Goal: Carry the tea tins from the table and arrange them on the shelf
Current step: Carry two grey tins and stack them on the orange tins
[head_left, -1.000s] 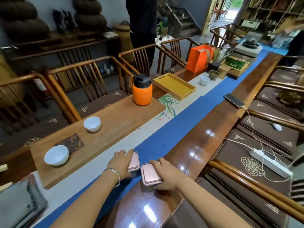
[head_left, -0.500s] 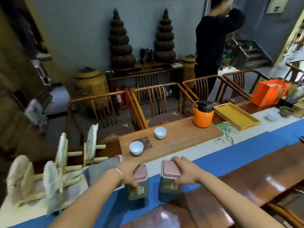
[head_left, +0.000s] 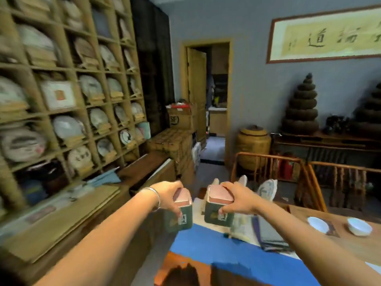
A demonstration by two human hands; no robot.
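Change: both tins lifted off the tabletop (head_left: 237,263), view swung toward the shelf (head_left: 68,96) | left hand (head_left: 167,195) grips left tin (head_left: 181,211) by its lid; right hand (head_left: 237,199) grips right tin (head_left: 219,209) likewise | carrying under way; placing not yet done

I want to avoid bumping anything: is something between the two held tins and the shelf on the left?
Nothing visible blocks them. The left hand grips one tea tin, the right hand the other tin, both off the table; the shelf is left, past its counter.

"SF" on cardboard box (head_left: 179,120)
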